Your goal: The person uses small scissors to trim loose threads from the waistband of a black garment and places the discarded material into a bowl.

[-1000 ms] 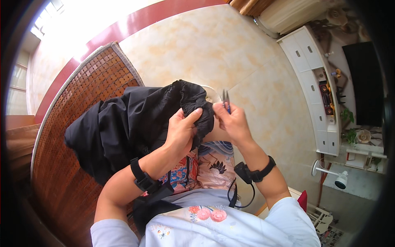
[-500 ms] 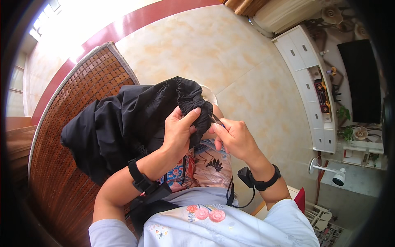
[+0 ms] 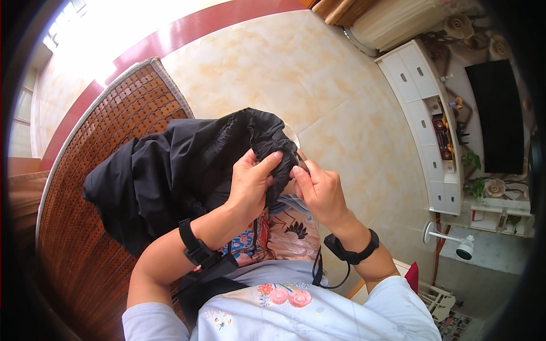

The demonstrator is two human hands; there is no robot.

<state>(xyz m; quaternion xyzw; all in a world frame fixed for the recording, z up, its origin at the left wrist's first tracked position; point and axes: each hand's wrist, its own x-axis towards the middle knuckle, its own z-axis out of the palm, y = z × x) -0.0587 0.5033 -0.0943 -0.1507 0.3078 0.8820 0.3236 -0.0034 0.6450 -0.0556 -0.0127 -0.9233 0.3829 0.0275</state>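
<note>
A black cloth garment (image 3: 165, 165) with a gathered, elastic-looking edge (image 3: 278, 142) lies across my lap and spreads to the left. My left hand (image 3: 250, 179) is closed on that gathered edge, thumb on top and fingers tucked into the folds. Close beside it, my right hand (image 3: 321, 190) is closed, with its thumb and fingertips at the edge of the cloth. Small scissors (image 3: 305, 163) sit in the right hand, mostly covered by its fingers. Where their tips meet the fabric is hidden.
A brown beaded seat mat (image 3: 131, 94) lies under and beside the garment at left. Patterned cloth (image 3: 290, 221) covers my lap. Pale tiled floor (image 3: 335, 85) stretches ahead. A white cabinet (image 3: 421, 122) stands right, near a black screen (image 3: 497, 116). A cable (image 3: 341, 284) hangs from my right wristband.
My right hand has turned and come closer to the gathered edge, and the scissor blades seen before are now mostly hidden. My left hand and the held edge have shifted slightly right.
</note>
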